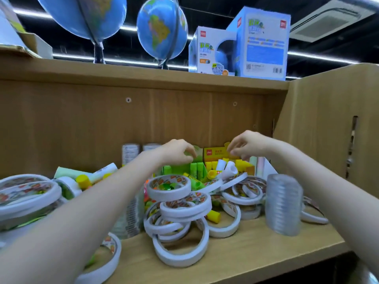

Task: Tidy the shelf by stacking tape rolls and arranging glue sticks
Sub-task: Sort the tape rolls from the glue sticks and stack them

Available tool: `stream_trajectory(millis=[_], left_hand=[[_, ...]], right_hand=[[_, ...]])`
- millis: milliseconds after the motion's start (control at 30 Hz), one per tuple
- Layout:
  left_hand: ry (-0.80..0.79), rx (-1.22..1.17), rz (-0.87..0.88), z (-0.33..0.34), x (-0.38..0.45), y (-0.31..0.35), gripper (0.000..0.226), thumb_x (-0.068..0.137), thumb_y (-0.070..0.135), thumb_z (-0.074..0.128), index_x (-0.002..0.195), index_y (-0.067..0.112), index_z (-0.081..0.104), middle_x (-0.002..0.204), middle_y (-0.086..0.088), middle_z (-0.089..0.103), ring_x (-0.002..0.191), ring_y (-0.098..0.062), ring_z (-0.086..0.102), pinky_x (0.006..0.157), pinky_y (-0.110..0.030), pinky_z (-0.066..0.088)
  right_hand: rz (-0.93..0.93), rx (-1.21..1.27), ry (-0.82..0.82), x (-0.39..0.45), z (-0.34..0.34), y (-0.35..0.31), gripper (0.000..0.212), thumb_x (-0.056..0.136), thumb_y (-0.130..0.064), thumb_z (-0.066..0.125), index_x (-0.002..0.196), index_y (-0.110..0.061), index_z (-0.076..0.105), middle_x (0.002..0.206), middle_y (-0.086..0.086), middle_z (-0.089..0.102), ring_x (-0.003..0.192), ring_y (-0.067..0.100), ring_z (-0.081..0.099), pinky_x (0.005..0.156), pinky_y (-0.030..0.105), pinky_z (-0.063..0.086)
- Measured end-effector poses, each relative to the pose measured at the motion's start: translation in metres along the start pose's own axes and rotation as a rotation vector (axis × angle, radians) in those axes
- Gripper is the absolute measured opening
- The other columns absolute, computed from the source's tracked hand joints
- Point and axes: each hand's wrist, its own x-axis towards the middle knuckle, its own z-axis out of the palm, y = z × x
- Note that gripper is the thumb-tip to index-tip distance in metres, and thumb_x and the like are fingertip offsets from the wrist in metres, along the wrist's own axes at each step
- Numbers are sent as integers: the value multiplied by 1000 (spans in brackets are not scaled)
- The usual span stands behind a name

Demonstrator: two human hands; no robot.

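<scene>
At the back of the shelf point(246, 251), above the boxes: left hand point(178, 151) and right hand point(247, 144), both raised, fingers curled downward, tips drawn together; whether anything sits pinched in either, impossible to tell. Directly under the left hand, a green box point(180, 168) of green glue sticks point(196, 167) standing upright. Under the right hand, a yellow box point(217, 154) with yellow glue sticks point(211, 165) in a row and 2 white ones point(225, 168) tilted on top. Nearer than both hands, between the forearms, a loose heap of white tape rolls point(180, 214), some flat, some leaning on edge, 1 roll point(169, 187) perched highest just below the left hand. Among them a yellow-capped stick point(214, 216) lying on its side. Below the right forearm, a stack of clear rolls point(284, 203), upright, near the heap's right edge. Left of the left forearm, more wide rolls point(26, 193) piled flat, with a yellow-capped stick point(93, 177) lying across behind them. Far above the hands, on top of the shelf unit, 2 globes point(161, 30) and 2 globe cartons point(260, 42).
</scene>
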Motion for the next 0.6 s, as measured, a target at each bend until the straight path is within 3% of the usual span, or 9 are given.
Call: stream_trajectory(millis=[67,200,300,367,500,600], left_hand=[[-31,-55,13,-8,-17,3,26,93,21,49,114,17,64,115,-2,63,106,-17,57,86,-21,40],[-63,-116,50,-13,-59,7,22,94,29,50,108,20,65,93,4,65,85,-12,60,72,-21,43],[-51,-100,38,-10,-95,3,24,94,29,50,112,20,63,95,7,63,78,-2,55,62,-8,39],[-59,-54,33,-8,-114,-1,26,93,27,52,116,19,61,104,6,64,81,-2,52,62,-5,35],[-75,119,28,1,-123,-6,23,90,23,56,111,15,61,109,-3,64,98,-20,57,82,-30,43],[11,111,34,1,-119,-5,18,91,20,56,104,10,64,101,-7,66,93,-23,58,72,-29,38]], right_hand=[[-83,79,-69,-21,-2,-12,18,89,-22,60,105,-16,67,101,-1,66,86,11,65,70,17,54],[-297,-19,-169,-61,10,-44,27,87,-28,63,113,-23,66,115,-11,63,106,1,55,82,5,41],[-392,86,-256,-87,26,-65,33,83,-39,62,115,-30,62,122,-18,59,115,-5,49,98,16,36],[-435,111,-308,-98,40,-76,38,78,-42,65,114,-30,62,118,-19,60,112,-8,50,97,14,38],[-504,-66,-166,-100,64,-85,28,81,-23,70,109,-18,66,102,-13,61,96,-1,52,88,15,41],[-525,-122,3,-103,57,-83,27,83,-22,68,109,-15,67,91,-21,55,89,-3,47,76,0,33]])
